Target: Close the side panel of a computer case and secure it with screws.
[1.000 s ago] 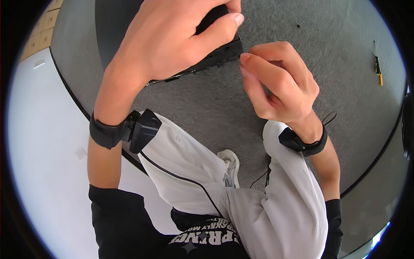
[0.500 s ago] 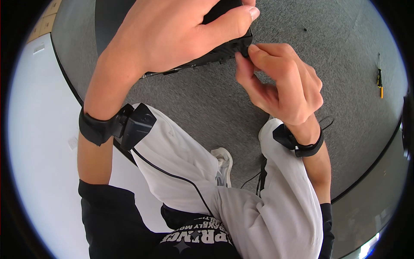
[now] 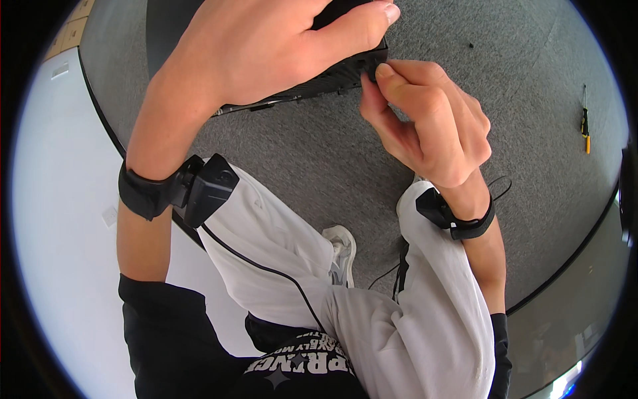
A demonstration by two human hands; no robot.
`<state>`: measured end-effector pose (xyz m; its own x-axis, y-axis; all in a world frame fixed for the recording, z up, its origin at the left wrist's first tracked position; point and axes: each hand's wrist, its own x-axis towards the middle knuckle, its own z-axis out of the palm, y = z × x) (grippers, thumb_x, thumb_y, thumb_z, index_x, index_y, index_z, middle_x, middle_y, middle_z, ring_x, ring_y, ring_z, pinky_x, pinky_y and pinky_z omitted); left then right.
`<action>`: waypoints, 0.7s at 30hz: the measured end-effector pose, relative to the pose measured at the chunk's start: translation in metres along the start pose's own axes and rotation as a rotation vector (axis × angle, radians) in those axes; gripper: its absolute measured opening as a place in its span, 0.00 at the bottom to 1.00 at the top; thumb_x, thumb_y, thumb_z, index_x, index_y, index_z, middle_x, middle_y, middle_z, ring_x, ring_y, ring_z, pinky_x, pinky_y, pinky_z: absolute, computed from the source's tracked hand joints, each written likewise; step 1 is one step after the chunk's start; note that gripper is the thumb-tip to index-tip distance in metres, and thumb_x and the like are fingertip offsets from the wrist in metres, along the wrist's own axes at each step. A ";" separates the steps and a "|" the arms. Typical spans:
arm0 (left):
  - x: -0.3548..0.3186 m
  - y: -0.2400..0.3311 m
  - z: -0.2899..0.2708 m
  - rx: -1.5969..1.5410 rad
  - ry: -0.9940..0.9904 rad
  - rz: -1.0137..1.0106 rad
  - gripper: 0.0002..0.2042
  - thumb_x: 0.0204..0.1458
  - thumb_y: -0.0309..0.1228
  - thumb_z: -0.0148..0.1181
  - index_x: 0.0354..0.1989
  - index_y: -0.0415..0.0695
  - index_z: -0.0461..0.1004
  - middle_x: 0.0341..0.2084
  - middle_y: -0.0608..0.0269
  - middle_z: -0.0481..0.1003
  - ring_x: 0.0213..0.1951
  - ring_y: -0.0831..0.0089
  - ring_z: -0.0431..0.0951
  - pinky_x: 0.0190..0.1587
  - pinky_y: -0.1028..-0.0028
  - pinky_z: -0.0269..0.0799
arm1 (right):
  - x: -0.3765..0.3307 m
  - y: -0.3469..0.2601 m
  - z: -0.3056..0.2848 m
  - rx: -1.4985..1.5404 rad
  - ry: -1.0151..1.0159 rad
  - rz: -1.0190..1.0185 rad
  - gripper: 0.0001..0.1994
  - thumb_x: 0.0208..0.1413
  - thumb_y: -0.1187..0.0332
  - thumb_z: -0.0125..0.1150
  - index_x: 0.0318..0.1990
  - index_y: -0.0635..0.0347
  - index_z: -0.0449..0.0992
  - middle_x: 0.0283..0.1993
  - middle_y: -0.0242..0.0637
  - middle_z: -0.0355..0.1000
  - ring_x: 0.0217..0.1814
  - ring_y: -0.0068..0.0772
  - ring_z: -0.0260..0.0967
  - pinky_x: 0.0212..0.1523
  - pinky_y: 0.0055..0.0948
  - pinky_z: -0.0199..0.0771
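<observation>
A black box-like case with a ribbed or slotted side is at the top, partly covered by my hands and cut off by the picture's edge. My left hand lies across it, gripping it with the thumb stretched toward its right corner; most of the other fingers are out of sight. At that corner my right hand is closed, with thumb and forefinger pinched against the case's edge. Whatever sits between those fingertips is dark and too small to make out.
A screwdriver with a black and yellow handle lies on the grey carpet at the right. A tiny dark piece is on the carpet beyond my right hand. White wall stands left, cardboard boxes far left.
My right hand has shifted slightly up and left, still pinched at the case's corner. The left hand stays on the case, nearly unmoved.
</observation>
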<state>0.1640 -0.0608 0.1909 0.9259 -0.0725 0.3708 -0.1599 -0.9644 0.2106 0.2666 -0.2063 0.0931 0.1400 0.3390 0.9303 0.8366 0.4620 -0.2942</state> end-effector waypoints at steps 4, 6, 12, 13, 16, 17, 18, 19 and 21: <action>0.008 0.006 -0.008 0.014 -0.186 -0.137 0.08 0.50 0.34 0.54 0.28 0.43 0.68 0.27 0.60 0.64 0.37 0.62 0.65 0.46 0.63 0.56 | -0.001 -0.001 0.000 -0.023 0.028 0.031 0.11 0.38 0.83 0.69 0.25 0.65 0.70 0.22 0.36 0.68 0.17 0.28 0.65 0.16 0.23 0.67; 0.001 -0.002 -0.001 0.055 -0.015 0.034 0.08 0.50 0.34 0.54 0.27 0.43 0.68 0.27 0.60 0.64 0.36 0.63 0.64 0.45 0.64 0.56 | 0.002 -0.006 -0.001 -0.029 0.000 0.106 0.11 0.38 0.82 0.70 0.25 0.65 0.71 0.22 0.35 0.69 0.17 0.27 0.66 0.16 0.22 0.67; 0.003 -0.004 0.005 0.041 0.023 0.047 0.06 0.50 0.32 0.55 0.27 0.43 0.68 0.27 0.61 0.64 0.36 0.63 0.64 0.44 0.65 0.56 | -0.001 -0.004 -0.004 -0.062 -0.012 0.124 0.12 0.37 0.82 0.72 0.26 0.65 0.71 0.22 0.36 0.70 0.17 0.26 0.67 0.17 0.22 0.68; 0.002 -0.006 0.005 0.043 0.022 0.044 0.06 0.50 0.32 0.55 0.27 0.43 0.68 0.27 0.61 0.64 0.36 0.63 0.64 0.44 0.65 0.56 | -0.001 -0.004 -0.003 -0.058 -0.012 0.124 0.12 0.37 0.82 0.72 0.26 0.65 0.71 0.22 0.36 0.70 0.17 0.26 0.67 0.17 0.22 0.68; 0.001 -0.007 0.003 -0.040 0.038 0.044 0.06 0.50 0.32 0.55 0.27 0.43 0.68 0.27 0.61 0.64 0.36 0.63 0.64 0.44 0.66 0.56 | -0.002 -0.004 0.001 -0.044 -0.007 0.123 0.12 0.36 0.82 0.72 0.26 0.65 0.71 0.23 0.36 0.70 0.18 0.26 0.67 0.17 0.22 0.68; 0.007 0.000 -0.003 0.013 -0.048 0.012 0.06 0.50 0.32 0.55 0.27 0.43 0.68 0.27 0.61 0.64 0.35 0.64 0.64 0.44 0.66 0.56 | -0.004 -0.002 0.000 -0.040 0.001 0.123 0.12 0.37 0.82 0.72 0.26 0.65 0.71 0.23 0.36 0.70 0.18 0.27 0.67 0.17 0.22 0.68; 0.011 0.003 -0.005 0.066 -0.134 -0.020 0.06 0.50 0.32 0.55 0.27 0.43 0.69 0.27 0.61 0.64 0.35 0.64 0.64 0.44 0.66 0.56 | -0.006 0.000 0.000 -0.036 0.009 0.123 0.12 0.37 0.83 0.72 0.26 0.65 0.71 0.23 0.36 0.70 0.18 0.27 0.67 0.17 0.22 0.68; 0.008 -0.001 0.000 0.067 -0.134 -0.020 0.06 0.50 0.32 0.55 0.27 0.43 0.69 0.27 0.61 0.64 0.35 0.64 0.64 0.44 0.66 0.56 | -0.007 0.000 0.001 -0.036 0.010 0.123 0.12 0.37 0.83 0.72 0.26 0.65 0.71 0.23 0.36 0.70 0.18 0.27 0.67 0.17 0.22 0.68; 0.003 -0.013 0.010 -0.092 0.036 0.058 0.07 0.51 0.32 0.55 0.27 0.42 0.69 0.27 0.61 0.64 0.36 0.64 0.64 0.44 0.66 0.56 | -0.005 0.001 0.003 -0.015 0.046 0.061 0.11 0.36 0.83 0.70 0.25 0.66 0.71 0.23 0.36 0.69 0.18 0.26 0.66 0.17 0.22 0.68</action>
<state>0.1728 -0.0508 0.1798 0.9017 -0.1168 0.4163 -0.2452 -0.9312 0.2698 0.2653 -0.2054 0.0872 0.2146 0.3282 0.9199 0.8337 0.4292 -0.3476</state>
